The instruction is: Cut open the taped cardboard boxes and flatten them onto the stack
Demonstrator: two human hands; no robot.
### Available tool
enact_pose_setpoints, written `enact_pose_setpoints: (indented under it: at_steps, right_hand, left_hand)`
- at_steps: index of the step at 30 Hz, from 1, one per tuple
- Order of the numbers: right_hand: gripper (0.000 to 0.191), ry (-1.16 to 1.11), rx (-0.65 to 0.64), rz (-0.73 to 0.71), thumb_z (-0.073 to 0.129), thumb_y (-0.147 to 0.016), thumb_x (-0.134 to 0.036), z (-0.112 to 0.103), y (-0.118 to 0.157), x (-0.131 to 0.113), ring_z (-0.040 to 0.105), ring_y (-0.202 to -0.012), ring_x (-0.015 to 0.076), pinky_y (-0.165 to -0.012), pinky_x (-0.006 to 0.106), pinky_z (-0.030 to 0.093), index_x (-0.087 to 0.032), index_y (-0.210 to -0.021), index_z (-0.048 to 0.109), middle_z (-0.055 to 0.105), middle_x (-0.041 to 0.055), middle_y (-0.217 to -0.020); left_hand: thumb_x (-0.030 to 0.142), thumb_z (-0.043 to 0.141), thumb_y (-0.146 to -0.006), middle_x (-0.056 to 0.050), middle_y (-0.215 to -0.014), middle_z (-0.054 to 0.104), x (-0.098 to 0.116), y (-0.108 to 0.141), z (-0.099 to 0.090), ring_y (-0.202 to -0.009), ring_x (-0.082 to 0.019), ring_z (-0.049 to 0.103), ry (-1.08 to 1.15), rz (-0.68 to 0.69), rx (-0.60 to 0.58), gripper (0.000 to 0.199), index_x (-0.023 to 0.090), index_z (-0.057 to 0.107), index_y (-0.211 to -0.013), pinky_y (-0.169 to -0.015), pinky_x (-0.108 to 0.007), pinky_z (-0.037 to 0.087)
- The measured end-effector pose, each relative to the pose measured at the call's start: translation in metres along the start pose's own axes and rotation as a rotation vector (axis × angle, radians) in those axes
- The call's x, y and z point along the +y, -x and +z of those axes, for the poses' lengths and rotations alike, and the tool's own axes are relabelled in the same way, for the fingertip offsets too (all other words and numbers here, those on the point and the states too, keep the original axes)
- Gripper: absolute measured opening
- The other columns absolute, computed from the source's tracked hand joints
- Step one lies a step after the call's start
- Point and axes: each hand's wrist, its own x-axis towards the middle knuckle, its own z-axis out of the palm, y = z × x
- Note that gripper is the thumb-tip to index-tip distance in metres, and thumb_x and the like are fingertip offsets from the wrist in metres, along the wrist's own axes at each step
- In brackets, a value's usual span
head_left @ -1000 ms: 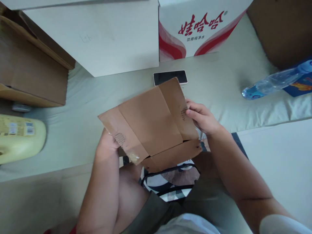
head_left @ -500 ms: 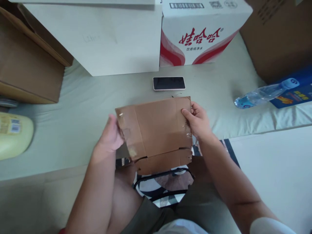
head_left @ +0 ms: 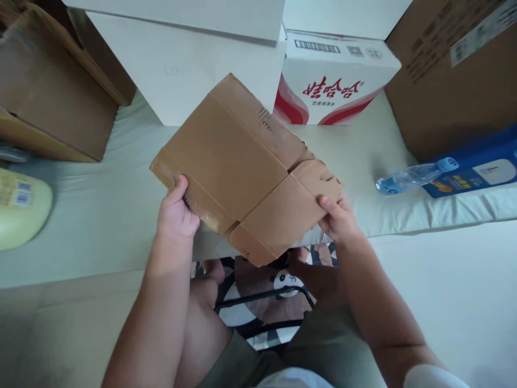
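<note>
Left hand (head_left: 175, 213): thumb laid over the near left edge of a creased cardboard sheet (head_left: 226, 156), the other fingers mostly out of sight behind it – gripping. Right hand (head_left: 337, 215): thumb pressed on the upper face at the right end, fingers curled underneath, pinching the flap there.

Sheet held between the two hands, above the lap and the front of a pale green cloth-covered surface (head_left: 109, 215), tilted, its far corner overlapping a large white box (head_left: 194, 70) in view. Fold lines run across it; slots at the nearer crease, torn edges toward the right, small dark print near the far edge, shiny tape along the near left border.

Farther out, right: a clear bottle (head_left: 416, 178) with blue cap and label lies on its side, cap end against or over a blue box (head_left: 472, 172) – contact unclear. Behind, a tall brown box (head_left: 452, 81). Straight ahead, a white carton (head_left: 335, 102) with red lettering, beside the large white box. Left: an open brown carton (head_left: 56, 91), a yellow container (head_left: 24, 210) nearer. Below, between the legs, black bars (head_left: 262, 296) over a patterned covering (head_left: 250, 275).
</note>
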Motion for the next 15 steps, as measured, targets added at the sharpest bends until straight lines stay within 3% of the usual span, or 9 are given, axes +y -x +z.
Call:
enact_pose_setpoints:
  at_steps: [2, 7, 11, 13, 15]
  right_hand:
    - [0.066, 0.025, 0.014, 0.05, 0.1, -0.06, -0.065, 0.005, 0.01, 0.0, 0.068, -0.065, 0.0189, -0.052, 0.03, 0.056, -0.027, -0.106, 0.071, 0.076, 0.0022, -0.083]
    - [0.062, 0.153, 0.15, 0.207, 0.105, -0.053, -0.058, -0.004, 0.025, -0.03, 0.035, -0.035, 0.0055, -0.028, 0.02, 0.03, -0.022, -0.083, 0.064, 0.055, -0.0076, -0.052]
    - [0.07, 0.158, 0.327, 0.077, 0.108, -0.04, -0.054, -0.037, 0.029, -0.091, 0.022, -0.028, 0.0014, -0.024, 0.015, 0.021, -0.022, -0.068, 0.052, 0.038, -0.0127, -0.04]
    - [0.066, 0.185, 0.394, -0.021, 0.107, -0.037, -0.045, -0.058, 0.033, -0.127, 0.02, -0.026, 0.0006, -0.023, 0.013, 0.014, -0.022, -0.07, 0.054, 0.043, -0.0127, -0.041]
    - [0.05, 0.2, 0.502, -0.182, 0.102, -0.045, -0.028, -0.077, 0.039, -0.159, 0.024, -0.026, -0.0002, -0.023, 0.012, 0.009, -0.022, -0.07, 0.059, 0.051, -0.011, -0.048]
  left_hand:
    - [0.027, 0.076, -0.096, -0.006, -0.114, 0.086, -0.002, 0.007, 0.009, -0.113, -0.022, 0.08, 0.019, -0.002, 0.015, 0.009, 0.023, 0.081, -0.102, -0.096, -0.031, 0.07]
    - [0.019, 0.073, -0.094, -0.003, -0.086, 0.082, -0.006, 0.025, 0.032, -0.08, -0.019, 0.08, -0.031, -0.018, 0.041, 0.003, 0.02, 0.074, -0.096, -0.078, -0.028, 0.069]
    - [0.027, 0.06, -0.099, -0.003, -0.076, 0.076, -0.005, 0.027, 0.035, -0.061, -0.015, 0.072, -0.07, -0.079, -0.001, 0.017, 0.019, 0.071, -0.089, -0.059, -0.025, 0.061]
    - [0.028, 0.058, -0.096, -0.004, -0.07, 0.072, -0.005, 0.026, 0.031, -0.06, -0.016, 0.071, -0.13, -0.095, -0.035, 0.021, 0.018, 0.068, -0.081, -0.057, -0.025, 0.06]
    - [0.028, 0.061, -0.092, -0.004, -0.065, 0.068, -0.006, 0.024, 0.027, -0.058, -0.015, 0.069, -0.174, -0.106, -0.059, 0.022, 0.018, 0.065, -0.072, -0.058, -0.024, 0.059]
